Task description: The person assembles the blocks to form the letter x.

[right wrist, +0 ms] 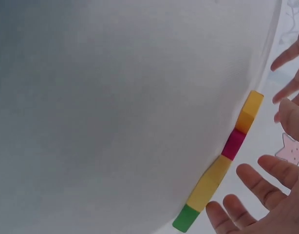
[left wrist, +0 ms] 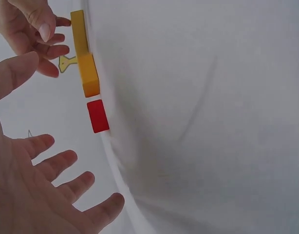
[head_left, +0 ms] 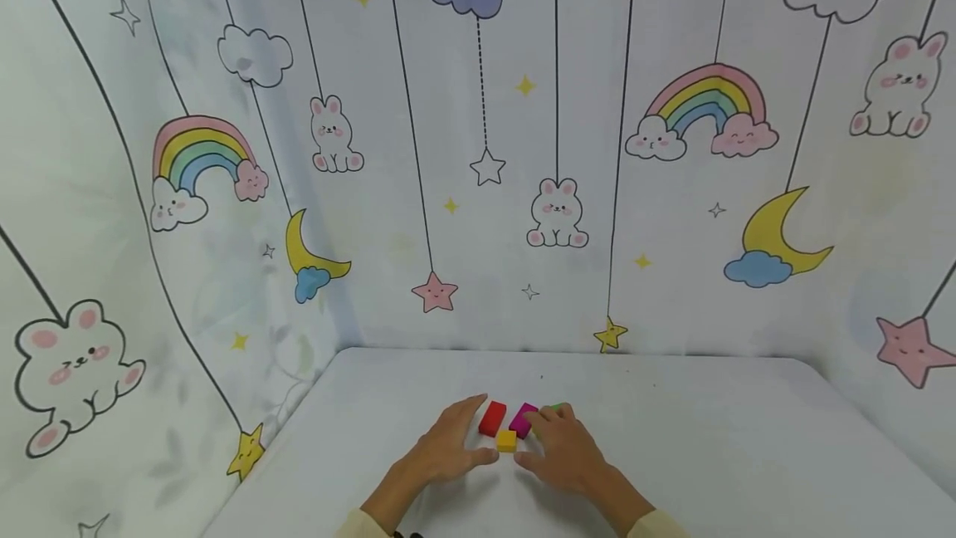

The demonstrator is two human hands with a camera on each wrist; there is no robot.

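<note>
Small colored blocks sit in a group on the white table. A red block (head_left: 492,419) is on the left, a magenta block (head_left: 524,420) right of it, and a yellow block (head_left: 506,441) in front. A pale yellow block (right wrist: 208,183) and a green block (right wrist: 187,218) lie at the right, mostly behind my right hand in the head view. My left hand (head_left: 448,443), fingers spread and thumb apart, stands beside the red block holding nothing. Over the right side of the group, my right hand (head_left: 566,448) has relaxed fingers close to the magenta, pale yellow and green blocks, gripping none.
The white table (head_left: 709,430) extends around the blocks on all sides. Behind it and to both sides hangs a white cloth (head_left: 493,256) printed with rabbits, rainbows, moons, stars and clouds.
</note>
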